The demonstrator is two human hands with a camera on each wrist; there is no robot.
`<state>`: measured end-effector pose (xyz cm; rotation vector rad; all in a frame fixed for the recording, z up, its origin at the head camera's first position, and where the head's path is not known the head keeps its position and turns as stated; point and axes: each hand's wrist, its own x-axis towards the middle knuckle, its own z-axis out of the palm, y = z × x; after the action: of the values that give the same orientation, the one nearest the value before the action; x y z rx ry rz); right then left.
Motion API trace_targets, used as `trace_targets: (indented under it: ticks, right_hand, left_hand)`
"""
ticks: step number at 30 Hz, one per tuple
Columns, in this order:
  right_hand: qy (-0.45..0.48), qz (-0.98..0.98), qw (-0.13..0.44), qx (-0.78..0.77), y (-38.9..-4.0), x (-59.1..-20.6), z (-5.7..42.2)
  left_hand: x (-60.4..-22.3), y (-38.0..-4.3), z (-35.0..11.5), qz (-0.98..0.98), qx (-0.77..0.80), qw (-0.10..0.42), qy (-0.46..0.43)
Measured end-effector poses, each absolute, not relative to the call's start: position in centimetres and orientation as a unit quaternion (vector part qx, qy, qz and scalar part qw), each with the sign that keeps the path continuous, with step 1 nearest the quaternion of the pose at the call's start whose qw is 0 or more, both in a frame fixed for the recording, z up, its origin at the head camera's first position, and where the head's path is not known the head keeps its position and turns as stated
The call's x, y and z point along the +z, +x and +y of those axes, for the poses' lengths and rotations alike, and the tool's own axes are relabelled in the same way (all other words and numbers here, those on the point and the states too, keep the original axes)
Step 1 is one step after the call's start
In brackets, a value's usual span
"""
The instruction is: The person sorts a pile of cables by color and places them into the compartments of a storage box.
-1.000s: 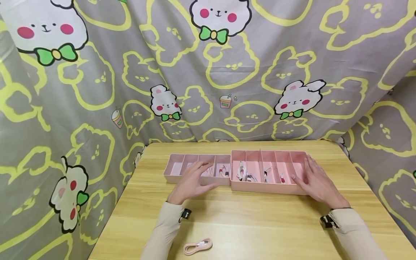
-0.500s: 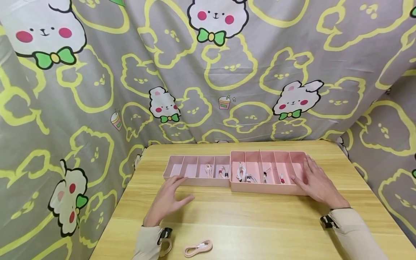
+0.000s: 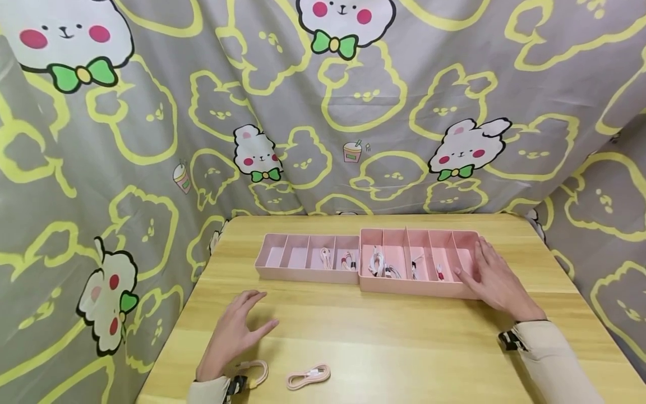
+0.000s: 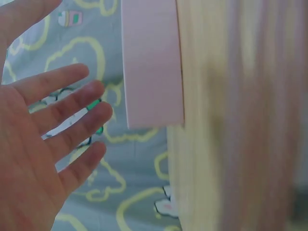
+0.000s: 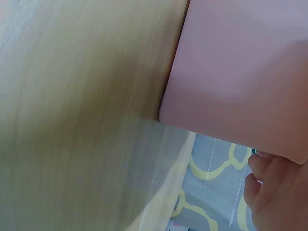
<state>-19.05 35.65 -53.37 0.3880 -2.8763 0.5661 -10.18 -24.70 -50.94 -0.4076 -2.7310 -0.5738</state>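
In the head view my left hand [image 3: 234,331] hovers over the table's left part, fingers spread and holding nothing. Close to its wrist lies a coiled cable [image 3: 262,373], partly hidden. A second coiled pale pink cable [image 3: 309,377] with a white band lies to its right. My right hand [image 3: 501,280] grips the right end of a pink divided storage box [image 3: 419,288], thumb over the front rim, fingers along the end wall. Touching that box on its left is a narrower lilac divided box [image 3: 308,274]. Several bundled cables [image 3: 376,262] sit in compartments of both boxes.
The wooden table [image 3: 404,348] ends at the back against a hanging grey curtain [image 3: 313,112] with cartoon bears, which also encloses the left and right sides. Blurred pinkish strands [image 4: 260,115] fill the right of the left wrist view.
My left hand has drawn back from above the lilac box, moving left and toward me, uncovering the cables in it. The right hand stays at the pink box's end.
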Motion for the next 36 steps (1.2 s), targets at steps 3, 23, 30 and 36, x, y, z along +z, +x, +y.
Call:
trace_targets:
  ticks: [3,23,30,36]
  right_hand:
    - [0.129,-0.969,0.092,0.189,-19.2,-53.3,35.7]
    - [0.127,-0.968,0.099,0.19,-19.1,-53.6,35.8]
    - [0.129,-0.968,0.1,0.19,-19.1,-53.6,35.7]
    - [0.126,-0.969,0.091,0.193,-19.1,-53.6,35.7]
  left_hand:
    - [-51.3,-9.1,-25.3,-0.959,-0.194,0.164,-0.128]
    - [-53.6,-3.1,-27.8,-0.978,-0.206,-0.037,0.007]
    - [-53.8,-2.4,-28.6,-0.967,-0.237,-0.088,-0.039]
    - [-54.4,-2.3,-29.5,-0.961,-0.244,-0.058,-0.116]
